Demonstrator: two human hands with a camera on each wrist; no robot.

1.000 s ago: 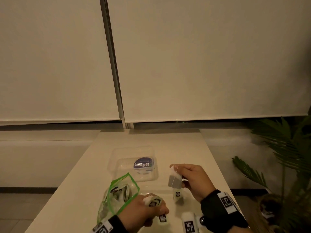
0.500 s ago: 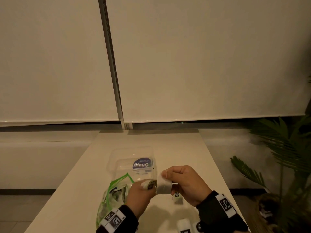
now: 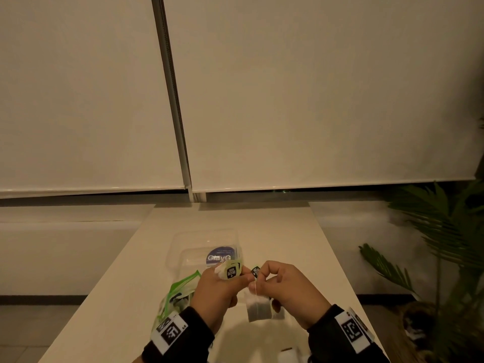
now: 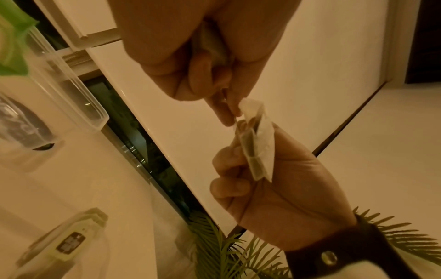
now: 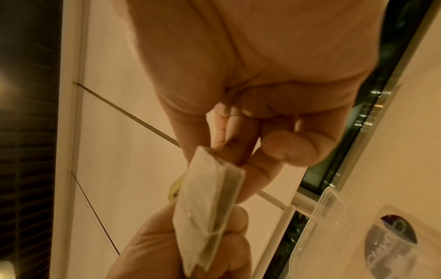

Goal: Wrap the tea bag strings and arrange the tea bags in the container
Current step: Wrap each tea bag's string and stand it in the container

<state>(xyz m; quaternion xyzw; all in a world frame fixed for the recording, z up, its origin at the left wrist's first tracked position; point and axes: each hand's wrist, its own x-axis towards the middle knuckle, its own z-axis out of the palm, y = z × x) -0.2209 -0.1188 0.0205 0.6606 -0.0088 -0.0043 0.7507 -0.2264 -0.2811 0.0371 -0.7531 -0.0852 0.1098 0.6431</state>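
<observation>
Table point(image 3: 110, 297) edge runs close at left beside the green-rimmed zip bag point(image 3: 175, 297); beyond it the clear container point(image 3: 180, 244) sits mid-table with bare surface behind; left hand point(image 3: 217, 292) pinches the tea bag point(image 3: 259, 307) top, gripping another bag; right hand point(image 3: 290, 289) pinches its tag point(image 3: 255, 271); palm plant point(image 3: 445, 244) crowds the right side.

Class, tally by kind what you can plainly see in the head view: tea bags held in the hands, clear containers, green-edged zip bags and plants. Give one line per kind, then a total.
Held tea bags: 2
Clear container: 1
Green-edged zip bag: 1
Plant: 1
Total: 5
</observation>
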